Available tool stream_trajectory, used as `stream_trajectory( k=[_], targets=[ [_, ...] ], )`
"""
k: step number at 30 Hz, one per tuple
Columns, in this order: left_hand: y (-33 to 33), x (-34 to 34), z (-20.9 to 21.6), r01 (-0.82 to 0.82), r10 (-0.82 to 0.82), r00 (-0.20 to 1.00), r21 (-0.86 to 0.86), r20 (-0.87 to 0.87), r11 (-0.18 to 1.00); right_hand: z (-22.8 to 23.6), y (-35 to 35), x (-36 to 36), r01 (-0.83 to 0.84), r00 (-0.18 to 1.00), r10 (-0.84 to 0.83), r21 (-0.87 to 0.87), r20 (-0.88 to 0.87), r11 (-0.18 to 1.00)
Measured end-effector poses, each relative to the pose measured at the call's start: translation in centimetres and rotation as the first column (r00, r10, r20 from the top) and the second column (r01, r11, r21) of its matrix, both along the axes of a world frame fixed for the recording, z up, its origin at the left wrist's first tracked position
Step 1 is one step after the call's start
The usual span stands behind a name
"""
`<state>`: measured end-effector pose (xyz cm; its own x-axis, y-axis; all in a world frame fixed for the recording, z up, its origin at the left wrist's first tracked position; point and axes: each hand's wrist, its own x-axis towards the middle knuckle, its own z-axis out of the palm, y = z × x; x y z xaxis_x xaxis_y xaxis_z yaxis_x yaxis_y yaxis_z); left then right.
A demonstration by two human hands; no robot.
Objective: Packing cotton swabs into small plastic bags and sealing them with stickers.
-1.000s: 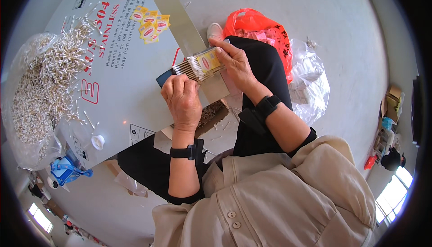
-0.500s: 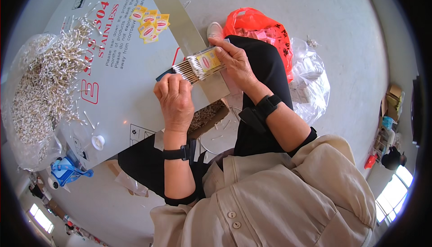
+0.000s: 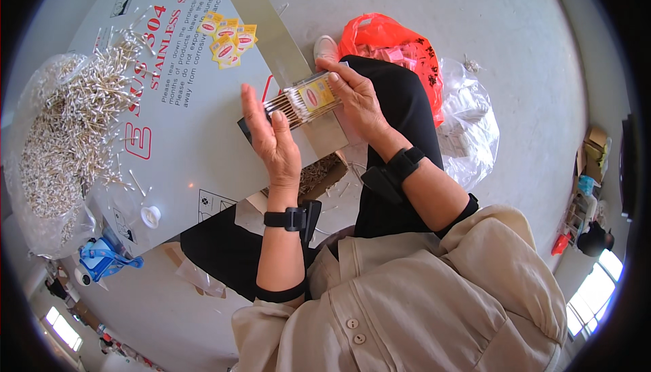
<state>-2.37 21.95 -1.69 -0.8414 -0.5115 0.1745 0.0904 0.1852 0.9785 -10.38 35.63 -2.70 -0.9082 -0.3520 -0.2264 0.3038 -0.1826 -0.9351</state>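
My right hand point(image 3: 359, 101) grips a clear packet of thin sticks point(image 3: 306, 99) with a yellow and red label, held over the edge of a steel sheet point(image 3: 176, 148). My left hand point(image 3: 271, 138) is flat and upright, fingers straight, its palm against the packet's left end. A big heap of loose pale sticks point(image 3: 68, 134) lies on clear plastic at the left of the sheet. Several small yellow labels point(image 3: 227, 36) lie on the sheet beyond the packet.
A red plastic bag point(image 3: 386, 40) and a clear plastic bag point(image 3: 468, 128) lie on the concrete floor to the right of my knee. A small white cap point(image 3: 150, 216) and a blue tape dispenser point(image 3: 102, 258) sit at the sheet's near left. A cardboard box point(image 3: 322, 172) of sticks lies under the sheet's edge.
My left hand has let go of the packet's end, opened flat and turned upright against it. My right hand keeps holding the packet in the same place.
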Motion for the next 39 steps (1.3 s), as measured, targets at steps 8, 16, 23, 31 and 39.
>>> stream_trajectory(
  k=[8, 16, 23, 31, 39],
  targets=[
    [2.8, -1.2, 0.1, 0.025, -0.020, 0.999, 0.170, -0.030, 0.985, -0.6, 0.1, 0.1, 0.006, 0.997, -0.006, 0.003, -0.075, 1.000],
    [3.6, -2.5, 1.0, 0.061, -0.051, 0.997, 0.151, -0.065, 0.987, -0.8, -0.2, 0.5, 0.021, 1.000, -0.021, -0.212, -0.002, 0.977],
    [-5.4, 0.9, -0.5, -0.265, 0.261, 0.964, -0.230, -0.044, 0.937, 0.1, 1.6, -0.1, 0.262, 0.881, -0.103, 0.296, -0.462, 0.919],
    [-26.6, 2.8, 0.9, -0.180, 0.512, 0.854, -0.873, 0.090, 0.454, 4.8, -2.3, 2.6, 0.147, 0.663, 0.250, 0.450, -0.706, 0.881],
    [-32.0, -4.0, 4.5, 0.183, 0.275, 0.931, -0.959, 0.240, 0.217, 4.5, -7.2, 4.8, -0.159, 0.563, 0.496, 0.503, -0.660, 0.849]
  ],
)
